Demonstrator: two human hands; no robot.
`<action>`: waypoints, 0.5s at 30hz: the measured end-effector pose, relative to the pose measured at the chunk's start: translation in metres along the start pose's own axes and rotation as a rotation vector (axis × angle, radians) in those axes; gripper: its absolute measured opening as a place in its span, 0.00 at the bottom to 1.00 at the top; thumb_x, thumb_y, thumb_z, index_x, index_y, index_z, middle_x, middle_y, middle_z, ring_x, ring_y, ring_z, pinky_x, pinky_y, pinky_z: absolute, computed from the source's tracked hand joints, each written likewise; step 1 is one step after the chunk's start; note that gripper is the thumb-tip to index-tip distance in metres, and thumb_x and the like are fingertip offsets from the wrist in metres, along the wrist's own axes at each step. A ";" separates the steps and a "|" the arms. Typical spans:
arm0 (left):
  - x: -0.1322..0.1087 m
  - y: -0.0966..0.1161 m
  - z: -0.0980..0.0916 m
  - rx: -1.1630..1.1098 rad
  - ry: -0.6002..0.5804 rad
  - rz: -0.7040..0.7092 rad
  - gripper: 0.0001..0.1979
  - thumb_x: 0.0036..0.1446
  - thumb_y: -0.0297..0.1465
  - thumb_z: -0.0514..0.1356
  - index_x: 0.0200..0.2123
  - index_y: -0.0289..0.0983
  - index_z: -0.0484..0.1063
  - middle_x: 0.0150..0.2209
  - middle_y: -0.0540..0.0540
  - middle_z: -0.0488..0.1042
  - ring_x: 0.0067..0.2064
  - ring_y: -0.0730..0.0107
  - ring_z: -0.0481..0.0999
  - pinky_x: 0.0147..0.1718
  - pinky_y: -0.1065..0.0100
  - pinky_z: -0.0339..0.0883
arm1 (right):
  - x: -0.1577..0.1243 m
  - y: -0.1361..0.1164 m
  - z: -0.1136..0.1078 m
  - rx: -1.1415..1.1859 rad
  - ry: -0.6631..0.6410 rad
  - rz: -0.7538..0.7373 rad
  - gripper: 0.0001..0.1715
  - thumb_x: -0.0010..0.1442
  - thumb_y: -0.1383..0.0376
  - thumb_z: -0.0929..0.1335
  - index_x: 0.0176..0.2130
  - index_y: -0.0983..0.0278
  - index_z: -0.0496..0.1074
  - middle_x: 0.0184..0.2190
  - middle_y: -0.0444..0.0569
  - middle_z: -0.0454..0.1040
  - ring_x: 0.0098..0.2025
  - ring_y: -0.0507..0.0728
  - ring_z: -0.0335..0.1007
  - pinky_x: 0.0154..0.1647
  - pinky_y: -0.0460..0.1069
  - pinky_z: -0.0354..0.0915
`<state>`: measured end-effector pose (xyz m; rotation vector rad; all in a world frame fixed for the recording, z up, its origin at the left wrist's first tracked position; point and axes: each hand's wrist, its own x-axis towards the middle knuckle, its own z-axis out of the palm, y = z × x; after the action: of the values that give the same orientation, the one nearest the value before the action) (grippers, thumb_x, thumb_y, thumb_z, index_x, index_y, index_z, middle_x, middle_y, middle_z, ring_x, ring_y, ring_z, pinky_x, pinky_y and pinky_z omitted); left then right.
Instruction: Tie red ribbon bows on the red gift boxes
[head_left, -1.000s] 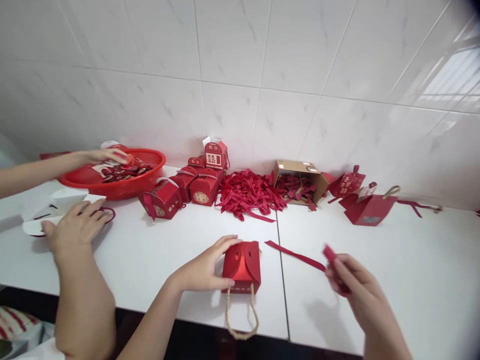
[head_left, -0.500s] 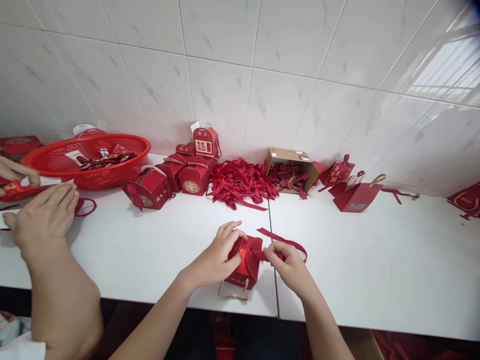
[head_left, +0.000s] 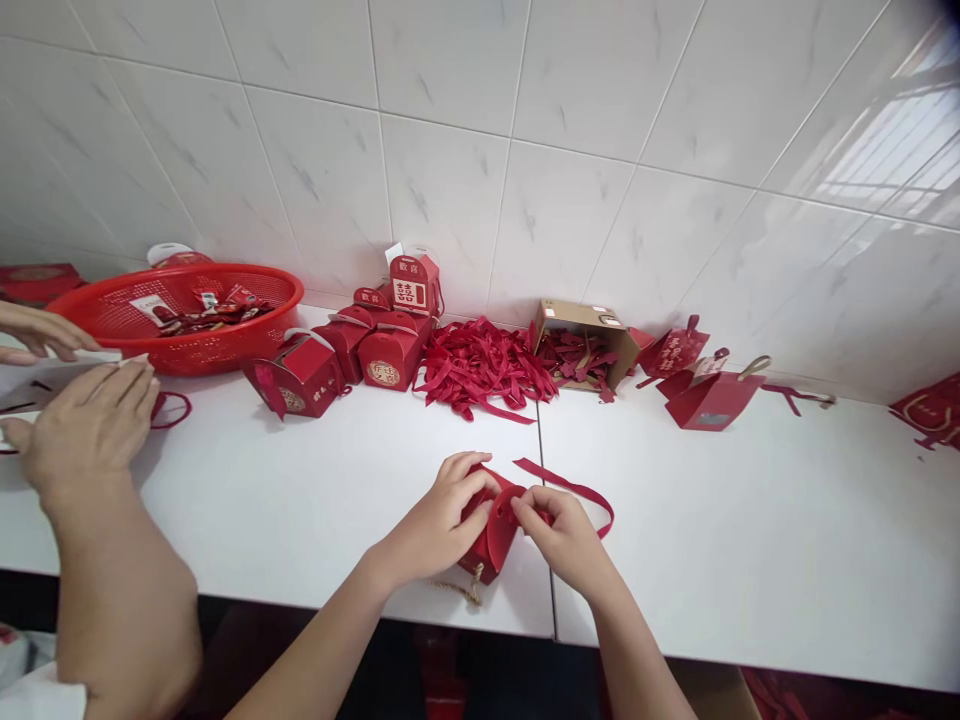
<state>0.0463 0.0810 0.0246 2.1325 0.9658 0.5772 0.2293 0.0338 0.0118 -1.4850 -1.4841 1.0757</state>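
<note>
A small red gift box (head_left: 501, 530) stands near the table's front edge, a twisted cord handle (head_left: 471, 590) hanging from its near side. My left hand (head_left: 454, 510) grips the box from the left, fingers curled over its top. At the right side flap, which has a hole in it, my right hand (head_left: 559, 530) pinches a red ribbon close to the flap. The ribbon's loose tail (head_left: 574, 487) curves over the table behind that hand. The ribbon's pinched end is mostly hidden by my fingers.
A red ribbon pile (head_left: 487, 370) lies along the wall beside a cardboard box (head_left: 622, 350) of ribbon pieces. Several finished-looking red boxes (head_left: 386, 355) stand left of it. A co-worker's hands (head_left: 90, 420) work at far left, near a red basket (head_left: 225, 350) of sweets.
My left hand has tilted the gift box so its right flap faces up more. My right hand has come closer to the flap's hole. The co-worker's far hand no longer shows a red packet.
</note>
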 end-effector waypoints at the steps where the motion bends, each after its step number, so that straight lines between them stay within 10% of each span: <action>1: 0.000 0.000 0.000 -0.007 0.000 -0.003 0.09 0.62 0.30 0.50 0.39 0.42 0.69 0.61 0.45 0.60 0.65 0.59 0.53 0.62 0.53 0.55 | -0.001 0.000 0.000 0.006 -0.002 -0.002 0.19 0.61 0.57 0.63 0.22 0.63 0.60 0.21 0.41 0.61 0.25 0.51 0.54 0.27 0.47 0.53; 15: -0.005 -0.002 -0.002 -0.005 -0.018 0.022 0.08 0.59 0.28 0.52 0.41 0.42 0.68 0.62 0.44 0.57 0.66 0.57 0.52 0.62 0.53 0.56 | -0.005 -0.002 0.003 0.114 0.027 0.007 0.20 0.61 0.56 0.63 0.23 0.63 0.62 0.20 0.41 0.63 0.24 0.50 0.57 0.27 0.47 0.55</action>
<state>0.0408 0.0785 0.0238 2.1430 0.9306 0.5695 0.2262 0.0292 0.0132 -1.4206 -1.3767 1.1218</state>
